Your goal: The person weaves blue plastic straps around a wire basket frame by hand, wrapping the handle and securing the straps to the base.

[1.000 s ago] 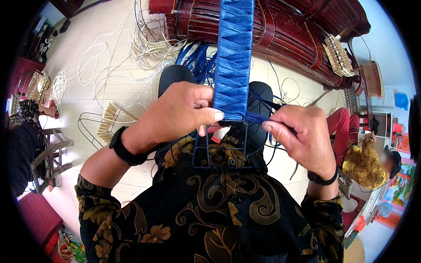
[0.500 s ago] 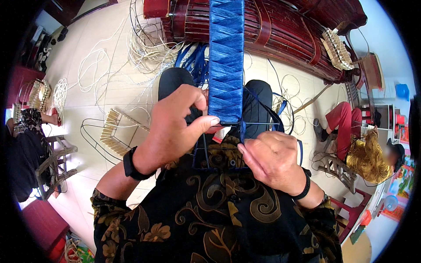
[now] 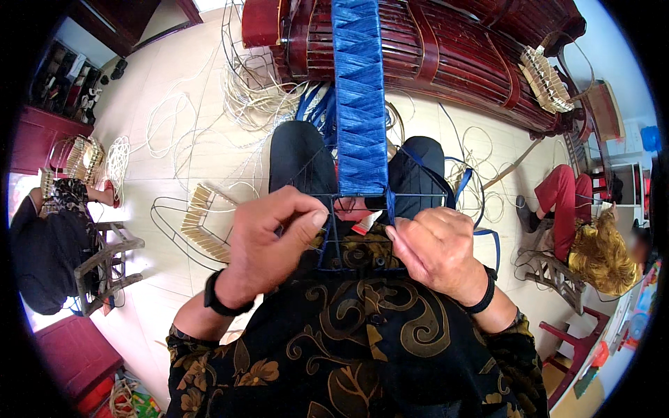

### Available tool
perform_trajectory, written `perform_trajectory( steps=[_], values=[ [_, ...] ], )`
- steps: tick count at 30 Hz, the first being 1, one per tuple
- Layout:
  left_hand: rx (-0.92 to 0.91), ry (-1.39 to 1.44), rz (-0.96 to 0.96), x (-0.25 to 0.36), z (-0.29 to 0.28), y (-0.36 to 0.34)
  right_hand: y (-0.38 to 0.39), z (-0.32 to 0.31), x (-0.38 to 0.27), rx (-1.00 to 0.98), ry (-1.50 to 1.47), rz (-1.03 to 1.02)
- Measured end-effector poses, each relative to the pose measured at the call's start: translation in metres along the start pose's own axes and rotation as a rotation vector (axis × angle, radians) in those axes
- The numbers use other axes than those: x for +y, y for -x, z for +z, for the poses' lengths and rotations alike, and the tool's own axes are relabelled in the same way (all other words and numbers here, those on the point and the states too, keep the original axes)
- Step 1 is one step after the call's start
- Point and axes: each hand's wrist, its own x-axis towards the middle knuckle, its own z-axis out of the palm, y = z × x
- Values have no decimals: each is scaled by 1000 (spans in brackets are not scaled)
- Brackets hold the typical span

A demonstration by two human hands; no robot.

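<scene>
A wire frame [image 3: 362, 269] stands between my knees, with a long band of blue plastic strip [image 3: 359, 104] wound in a zigzag over its far part. My left hand [image 3: 268, 233] is curled at the frame's left side, its thumb lifted off the band. Some of its fingers are hidden behind the wires. At the band's right near corner, my right hand [image 3: 435, 244] pinches a blue strip [image 3: 391, 207] that comes down from the wound end. A loose length of dark blue strip [image 3: 497, 244] trails out to the right of that hand.
Heaped pale cords [image 3: 268, 97] lie on the floor beside a dark red wooden bench [image 3: 390, 49]. A partly wrapped pale frame [image 3: 205, 216] rests left of me. Two other people sit on wooden seats, one left [image 3: 45, 244], one right [image 3: 596, 244].
My left thumb has lifted off the blue band and the left hand has drawn back slightly toward me. My right hand keeps its pinch on the strip. The whole view has shifted a little.
</scene>
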Motion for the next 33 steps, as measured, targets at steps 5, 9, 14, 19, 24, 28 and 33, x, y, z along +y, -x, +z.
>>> perform_trajectory(
  steps=[5, 9, 14, 19, 24, 28, 33],
  values=[
    [244, -331, 307, -5, 12, -6, 2, 0, 0, 33, -29, 20],
    [259, -527, 457, -5, 17, -16, 1, -2, -1, 47, -24, 26],
    [60, -334, 210, -6, 16, -35, 1, -5, 1, 45, -43, 32],
    [-247, -32, -132, -4, 3, -58, -6, -15, -2, 20, -156, 142],
    [-341, 195, -340, 6, -7, -71, -11, -17, -6, -5, -196, 235],
    [-382, 248, -314, -11, -5, -75, -12, -15, -7, -61, -195, 289],
    [-431, 330, -294, -21, -3, -73, -18, -17, -12, -150, -149, 323]
  ],
)
